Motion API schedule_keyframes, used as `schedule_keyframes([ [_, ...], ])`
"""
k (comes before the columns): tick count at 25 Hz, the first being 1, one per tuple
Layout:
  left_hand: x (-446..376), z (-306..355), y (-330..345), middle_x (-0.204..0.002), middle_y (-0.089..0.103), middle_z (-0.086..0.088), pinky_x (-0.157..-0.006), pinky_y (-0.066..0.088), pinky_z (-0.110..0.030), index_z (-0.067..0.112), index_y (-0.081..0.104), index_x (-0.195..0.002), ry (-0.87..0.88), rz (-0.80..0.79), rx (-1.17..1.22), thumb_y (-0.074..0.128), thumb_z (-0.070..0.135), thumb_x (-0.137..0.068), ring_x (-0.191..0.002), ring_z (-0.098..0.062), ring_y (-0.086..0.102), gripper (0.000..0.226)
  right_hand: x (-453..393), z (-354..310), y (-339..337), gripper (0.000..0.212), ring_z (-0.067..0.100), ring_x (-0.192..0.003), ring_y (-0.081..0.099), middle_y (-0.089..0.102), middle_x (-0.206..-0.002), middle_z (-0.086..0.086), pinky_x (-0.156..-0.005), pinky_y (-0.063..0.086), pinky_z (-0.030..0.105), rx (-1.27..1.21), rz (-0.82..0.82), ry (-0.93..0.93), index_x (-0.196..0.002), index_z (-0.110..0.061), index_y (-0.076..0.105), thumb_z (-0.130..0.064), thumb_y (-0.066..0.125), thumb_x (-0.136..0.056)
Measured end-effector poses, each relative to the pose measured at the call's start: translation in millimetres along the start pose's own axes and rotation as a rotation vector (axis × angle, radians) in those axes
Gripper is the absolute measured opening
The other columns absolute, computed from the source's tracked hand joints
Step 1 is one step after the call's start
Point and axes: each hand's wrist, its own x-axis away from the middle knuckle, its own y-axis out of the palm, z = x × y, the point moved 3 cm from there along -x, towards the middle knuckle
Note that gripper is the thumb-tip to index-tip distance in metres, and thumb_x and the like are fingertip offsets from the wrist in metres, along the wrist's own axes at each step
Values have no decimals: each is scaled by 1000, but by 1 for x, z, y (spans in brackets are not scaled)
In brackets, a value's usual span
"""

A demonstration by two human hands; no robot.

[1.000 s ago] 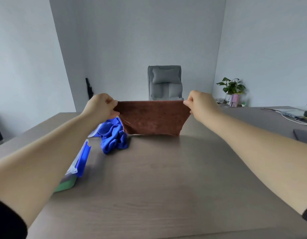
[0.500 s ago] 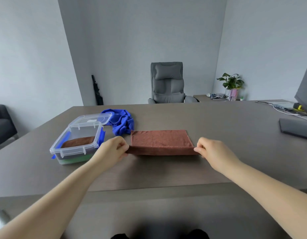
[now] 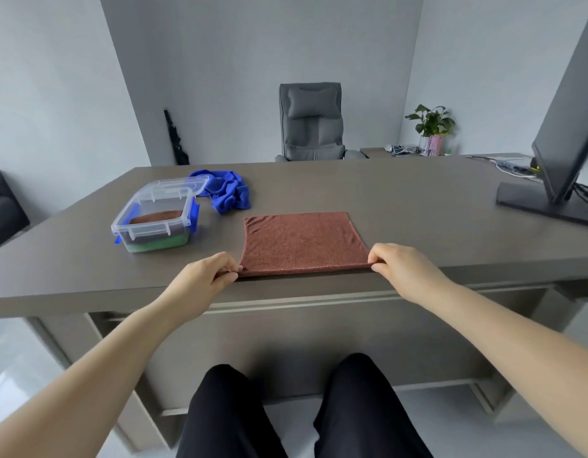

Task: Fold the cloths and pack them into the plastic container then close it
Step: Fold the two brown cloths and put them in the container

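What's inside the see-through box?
The plastic container holds a brown cloth on top and a green cloth at the bottom. Anything between them is hidden.

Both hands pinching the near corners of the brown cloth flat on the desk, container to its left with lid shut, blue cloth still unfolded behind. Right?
One thing is off: the container is open, its lid hinged back, as the head view shows. The rest holds: the left hand and right hand pinch the near corners of the brown cloth on the desk, and the blue cloth lies crumpled behind.
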Motion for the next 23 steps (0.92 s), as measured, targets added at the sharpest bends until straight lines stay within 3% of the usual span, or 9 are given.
schedule_keyframes([
  [3, -2, 0, 1, -79, 63, 19, -65, 38, -11, 33, 56, -82, -17, -8, 25, 64, 20, -92, -75, 9, 56, 18, -2, 1, -2, 6, 17, -90, 53, 59, -87, -9, -71, 38, 31, -36, 35, 30, -94, -19, 62, -23, 58, -94],
  [6, -22, -4, -1, -77, 67, 12, -68, 45, -24, 31, 59, -81, -95, 45, 145, 63, 24, -92, -69, 0, 59, 14, -14, 2, -6, 8, 16, -85, 50, 59, -75, -11, -65, 37, 31, -137, 99, 79, -88, -22, 62, -28, 59, -93],
  [8, -38, -7, 2, -72, 68, 8, -66, 48, -29, 29, 61, -80, -147, 123, 258, 62, 24, -93, -62, -7, 57, 14, -27, 4, -7, 10, 16, -78, 54, 63, -76, -8, -61, 39, 27, -239, 128, 130, -86, -23, 61, -27, 56, -94],
  [11, -68, -10, 8, -73, 68, 5, -77, 58, -43, 24, 63, -82, -266, 225, 441, 59, 23, -93, -69, -20, 65, 12, -54, 9, -3, 10, 13, -75, 57, 64, -80, -7, -62, 39, 19, -359, 142, 228, -90, -21, 59, -26, 53, -96],
  [14, -98, -14, 15, -76, 67, 2, -73, 59, -50, 25, 62, -84, -394, 263, 464, 55, 28, -93, -71, -27, 67, 12, -83, 13, 5, 12, 8, -77, 56, 62, -84, -10, -61, 37, 17, -406, 136, 295, -93, -21, 58, -28, 49, -98],
  [16, -115, -19, 21, -75, 66, 1, -68, 58, -46, 26, 59, -84, -448, 257, 374, 51, 32, -93, -70, -28, 65, 14, -103, 17, 12, 12, 14, -80, 56, 62, -86, -7, -61, 37, 23, -403, 131, 320, -94, -19, 58, -27, 49, -98],
  [19, -129, -23, 30, -75, 61, 5, -63, 45, -35, 28, 53, -86, -491, 241, 107, 43, 39, -96, -73, -24, 60, 18, -127, 22, 21, 14, 21, -82, 58, 64, -86, 0, -64, 37, 30, -362, 108, 348, -94, -15, 58, -27, 51, -98],
  [23, -139, -20, 40, -80, 54, 2, -64, 39, -34, 21, 47, -96, -431, 179, -221, 35, 40, -101, -72, -29, 52, 24, -138, 26, 36, 16, 23, -79, 60, 65, -82, -2, -64, 43, 33, -175, 40, 310, -89, -20, 57, -35, 55, -95],
])
